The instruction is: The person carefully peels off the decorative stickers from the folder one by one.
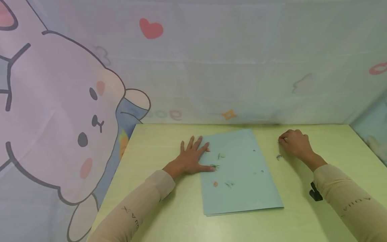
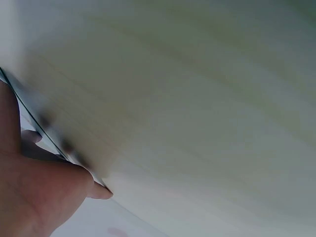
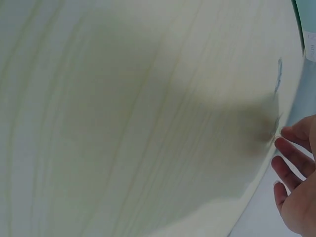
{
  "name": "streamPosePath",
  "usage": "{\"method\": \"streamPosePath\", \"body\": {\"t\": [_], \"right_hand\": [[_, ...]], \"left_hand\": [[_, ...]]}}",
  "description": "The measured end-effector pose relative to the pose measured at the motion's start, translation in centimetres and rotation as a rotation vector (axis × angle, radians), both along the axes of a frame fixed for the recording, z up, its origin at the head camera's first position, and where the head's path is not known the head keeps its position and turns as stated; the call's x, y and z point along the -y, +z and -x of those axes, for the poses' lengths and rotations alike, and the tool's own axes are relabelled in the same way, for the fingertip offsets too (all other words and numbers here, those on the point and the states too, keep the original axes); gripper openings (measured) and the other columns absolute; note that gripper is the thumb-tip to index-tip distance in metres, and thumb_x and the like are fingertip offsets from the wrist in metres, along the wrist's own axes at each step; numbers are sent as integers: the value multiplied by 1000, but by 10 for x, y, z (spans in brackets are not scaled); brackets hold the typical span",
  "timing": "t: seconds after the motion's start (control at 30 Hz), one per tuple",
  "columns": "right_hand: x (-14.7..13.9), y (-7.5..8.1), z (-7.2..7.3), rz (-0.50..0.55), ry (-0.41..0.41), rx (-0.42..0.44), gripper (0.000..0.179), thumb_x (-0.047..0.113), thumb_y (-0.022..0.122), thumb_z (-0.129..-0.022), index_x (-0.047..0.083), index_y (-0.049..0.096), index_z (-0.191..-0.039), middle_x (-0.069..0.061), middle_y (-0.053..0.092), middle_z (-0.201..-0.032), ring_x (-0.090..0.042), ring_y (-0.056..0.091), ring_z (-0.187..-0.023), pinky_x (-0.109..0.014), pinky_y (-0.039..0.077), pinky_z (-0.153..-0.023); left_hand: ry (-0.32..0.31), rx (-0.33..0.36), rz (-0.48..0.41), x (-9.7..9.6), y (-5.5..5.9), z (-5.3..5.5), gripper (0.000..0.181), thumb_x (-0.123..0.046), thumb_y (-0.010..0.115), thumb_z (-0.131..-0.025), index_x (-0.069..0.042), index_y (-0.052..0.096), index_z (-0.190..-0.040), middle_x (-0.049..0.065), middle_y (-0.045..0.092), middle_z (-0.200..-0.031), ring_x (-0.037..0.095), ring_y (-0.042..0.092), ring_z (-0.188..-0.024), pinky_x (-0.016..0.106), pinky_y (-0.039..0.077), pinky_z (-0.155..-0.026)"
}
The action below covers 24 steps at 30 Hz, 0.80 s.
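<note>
A pale blue-green folder (image 1: 239, 188) with small flower and leaf prints lies flat on the table, two small round holes or studs near its right side. My left hand (image 1: 191, 160) rests with fingers spread over its left edge, thumb on the cover; the left wrist view shows the hand (image 2: 44, 192) at that edge. To the right of the folder, my right hand (image 1: 295, 143) pinches a small shiny piece (image 3: 275, 129) between thumb and fingertip, close to the tabletop. A similar small shiny metal piece (image 1: 278, 157) lies on the table nearer me. Their exact kind is too small to tell.
The light yellow table (image 1: 157, 208) ends at a printed cloth (image 1: 211, 67) hanging behind it and along the left. A small black object (image 1: 315, 193) lies on the table beside my right sleeve (image 1: 341, 188), which partly covers it.
</note>
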State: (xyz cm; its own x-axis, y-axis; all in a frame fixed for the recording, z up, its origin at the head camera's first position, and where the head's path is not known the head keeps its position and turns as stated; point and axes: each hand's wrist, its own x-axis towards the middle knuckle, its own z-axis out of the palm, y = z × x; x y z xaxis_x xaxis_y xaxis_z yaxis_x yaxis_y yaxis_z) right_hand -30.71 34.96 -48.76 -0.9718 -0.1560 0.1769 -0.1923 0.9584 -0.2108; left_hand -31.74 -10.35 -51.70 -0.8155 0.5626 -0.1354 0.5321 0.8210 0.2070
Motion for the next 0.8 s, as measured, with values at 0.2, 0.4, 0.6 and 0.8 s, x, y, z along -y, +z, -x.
{"method": "streamPosePath", "body": {"t": [0.2, 0.4, 0.6, 0.8], "right_hand": [[-2, -3, 1, 44, -16, -26, 30, 15, 57, -108, -4, 75, -123, -32, 67, -128, -56, 59, -111, -75, 44, -81], [8, 2, 1, 107, 25, -53, 36, 17, 57, -108, -8, 68, -131, -36, 63, -132, -59, 57, -117, -78, 42, -85], [39, 17, -1, 241, 108, -56, 40, 16, 62, -107, -11, 64, -136, -34, 60, -136, -55, 56, -122, -72, 43, -98], [79, 33, -2, 337, 176, -75, 38, 16, 64, -106, -12, 65, -133, -31, 64, -129, -49, 63, -115, -64, 49, -95]], "left_hand": [[-5, 9, -14, 1, 1, 0, 114, -89, 54, -87, -30, 8, -173, 7, -9, -178, 39, -13, -162, 74, -4, -121], [-7, 4, -53, 1, 5, -3, 114, -88, 56, -86, -28, 13, -173, 9, -6, -179, 40, -10, -162, 75, -2, -121], [-28, -6, -107, 3, 8, -4, 112, -86, 58, -87, -25, 17, -172, 11, -2, -179, 37, -9, -163, 76, 0, -120], [-71, -49, -187, 1, 12, -3, 103, -80, 59, -91, -19, 32, -169, 10, 11, -178, 36, -2, -164, 72, 5, -123]]}}
